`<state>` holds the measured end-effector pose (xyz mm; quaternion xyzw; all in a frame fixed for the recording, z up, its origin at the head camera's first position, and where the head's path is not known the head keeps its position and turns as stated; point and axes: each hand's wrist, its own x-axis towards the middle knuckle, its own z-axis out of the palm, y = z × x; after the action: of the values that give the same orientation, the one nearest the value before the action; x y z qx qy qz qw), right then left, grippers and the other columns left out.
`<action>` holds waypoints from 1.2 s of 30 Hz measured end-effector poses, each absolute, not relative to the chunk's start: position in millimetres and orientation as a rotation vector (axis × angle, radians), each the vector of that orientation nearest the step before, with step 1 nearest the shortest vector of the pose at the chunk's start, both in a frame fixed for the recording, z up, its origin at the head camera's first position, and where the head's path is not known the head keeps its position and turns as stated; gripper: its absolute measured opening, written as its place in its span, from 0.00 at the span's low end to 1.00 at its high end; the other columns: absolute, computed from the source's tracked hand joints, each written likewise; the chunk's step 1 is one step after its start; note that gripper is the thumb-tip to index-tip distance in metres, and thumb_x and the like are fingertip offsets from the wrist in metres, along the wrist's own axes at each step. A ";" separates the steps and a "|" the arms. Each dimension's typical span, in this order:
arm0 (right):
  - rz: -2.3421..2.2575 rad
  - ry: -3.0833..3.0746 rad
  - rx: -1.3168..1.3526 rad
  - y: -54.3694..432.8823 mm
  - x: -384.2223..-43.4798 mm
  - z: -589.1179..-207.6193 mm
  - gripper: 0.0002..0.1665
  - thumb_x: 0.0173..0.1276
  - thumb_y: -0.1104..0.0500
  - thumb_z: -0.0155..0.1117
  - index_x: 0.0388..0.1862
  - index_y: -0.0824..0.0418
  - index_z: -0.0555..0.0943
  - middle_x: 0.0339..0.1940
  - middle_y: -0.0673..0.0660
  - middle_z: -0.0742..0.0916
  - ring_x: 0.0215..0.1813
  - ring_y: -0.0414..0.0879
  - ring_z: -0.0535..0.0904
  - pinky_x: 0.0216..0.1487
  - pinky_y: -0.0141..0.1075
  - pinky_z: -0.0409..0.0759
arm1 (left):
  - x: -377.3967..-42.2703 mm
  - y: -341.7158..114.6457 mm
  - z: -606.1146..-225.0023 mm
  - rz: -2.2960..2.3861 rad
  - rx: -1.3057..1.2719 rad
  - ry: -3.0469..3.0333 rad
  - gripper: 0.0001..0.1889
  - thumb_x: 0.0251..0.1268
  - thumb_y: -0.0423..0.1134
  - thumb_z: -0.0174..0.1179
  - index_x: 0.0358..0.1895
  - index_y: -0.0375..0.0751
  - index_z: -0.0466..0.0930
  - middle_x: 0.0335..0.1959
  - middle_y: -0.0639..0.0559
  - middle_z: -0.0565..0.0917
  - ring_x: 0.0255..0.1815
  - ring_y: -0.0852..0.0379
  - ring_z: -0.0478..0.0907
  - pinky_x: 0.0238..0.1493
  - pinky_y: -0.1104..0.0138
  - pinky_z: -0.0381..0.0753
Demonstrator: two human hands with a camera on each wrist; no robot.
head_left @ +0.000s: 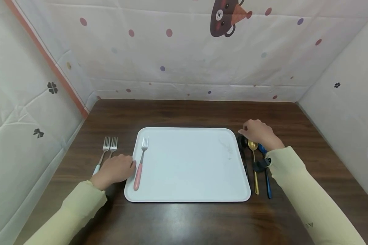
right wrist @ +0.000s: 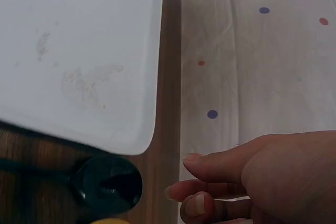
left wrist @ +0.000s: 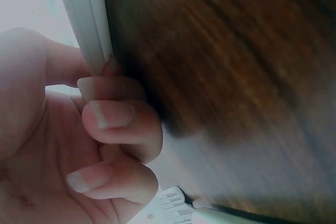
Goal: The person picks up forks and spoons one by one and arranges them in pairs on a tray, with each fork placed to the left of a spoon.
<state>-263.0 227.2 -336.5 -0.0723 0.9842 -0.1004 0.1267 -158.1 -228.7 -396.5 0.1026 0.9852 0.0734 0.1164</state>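
A white rectangular tray [head_left: 190, 166] lies on the table, and a fork [head_left: 138, 175] with a pink handle rests along its left side. My left hand [head_left: 116, 168] pinches the tray's left edge; the left wrist view shows its fingers [left wrist: 126, 121] curled at the rim. Above the upper ends of several spoons my right hand [head_left: 259, 133] hovers, loosely curled and holding nothing. Beneath it are a black spoon [right wrist: 107, 183], a gold spoon [head_left: 256, 183] and a blue spoon [head_left: 268, 187], side by side along the tray's right edge.
Two more forks [head_left: 106, 145] lie left of the tray, their handles partly hidden by my left hand and sleeve. The dark wooden table [head_left: 184, 114] meets cloth-covered walls [head_left: 184, 51] at the back and sides.
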 end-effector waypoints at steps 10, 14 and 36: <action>-0.248 2.876 -0.190 243.4 -239.1 -334.0 0.20 0.74 0.50 0.53 0.27 0.63 0.76 0.15 0.51 0.71 0.18 0.42 0.64 0.20 0.34 0.62 | -155.3 -229.3 -394.3 0.204 0.303 2.865 0.17 0.71 0.42 0.46 0.24 0.41 0.75 0.15 0.50 0.69 0.16 0.55 0.66 0.19 0.64 0.63; -0.236 2.878 -0.186 249.5 -230.5 -338.7 0.21 0.74 0.50 0.52 0.23 0.60 0.74 0.15 0.50 0.70 0.18 0.42 0.63 0.20 0.34 0.61 | -155.1 -230.3 -395.1 0.199 0.299 2.864 0.16 0.71 0.42 0.46 0.26 0.40 0.76 0.16 0.49 0.70 0.17 0.54 0.67 0.19 0.63 0.64; -0.251 2.775 -0.243 236.6 -210.6 -363.8 0.13 0.70 0.55 0.57 0.26 0.60 0.78 0.19 0.54 0.77 0.23 0.45 0.71 0.23 0.35 0.66 | -156.2 -230.0 -394.0 0.195 0.327 2.865 0.16 0.71 0.42 0.45 0.25 0.40 0.75 0.16 0.49 0.70 0.17 0.54 0.67 0.19 0.64 0.63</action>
<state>-210.6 236.6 -363.8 -0.0854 0.9775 -0.0885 0.1713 -156.2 -230.0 -394.0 0.1122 0.9835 0.0670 0.1254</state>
